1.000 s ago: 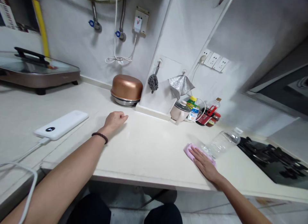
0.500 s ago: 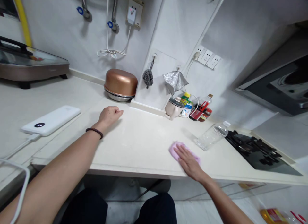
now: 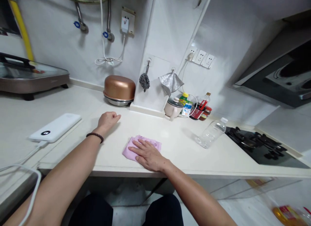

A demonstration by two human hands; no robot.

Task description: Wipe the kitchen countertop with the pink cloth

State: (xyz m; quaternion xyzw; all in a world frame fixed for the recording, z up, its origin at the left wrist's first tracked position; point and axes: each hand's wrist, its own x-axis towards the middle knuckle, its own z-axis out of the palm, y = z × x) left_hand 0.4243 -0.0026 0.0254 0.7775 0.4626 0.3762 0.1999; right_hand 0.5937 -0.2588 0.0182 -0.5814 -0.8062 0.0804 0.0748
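Spread flat, my right hand (image 3: 148,154) presses on a pink cloth (image 3: 130,150) near the front edge of the white countertop (image 3: 179,158). Its fingers are apart, and the cloth shows around them. My left hand (image 3: 108,121) is closed in a loose fist on the counter, left of the cloth, with nothing visible in it. A dark bead bracelet (image 3: 95,135) circles that wrist. Behind the left fist sits an upturned copper-coloured pot (image 3: 119,87) on a steel bowl (image 3: 119,102).
To the right, a clear plastic bottle (image 3: 211,133) stands before the black gas hob (image 3: 257,148). A small lidded pot (image 3: 173,108) and several seasoning containers line the wall. A white power bank (image 3: 55,127) with a cable and an electric pan (image 3: 31,78) occupy the left.
My right hand has slid the pink cloth leftward across the counter, closer to my left fist. The left fist stays in about the same place. The camera view has shifted slightly.
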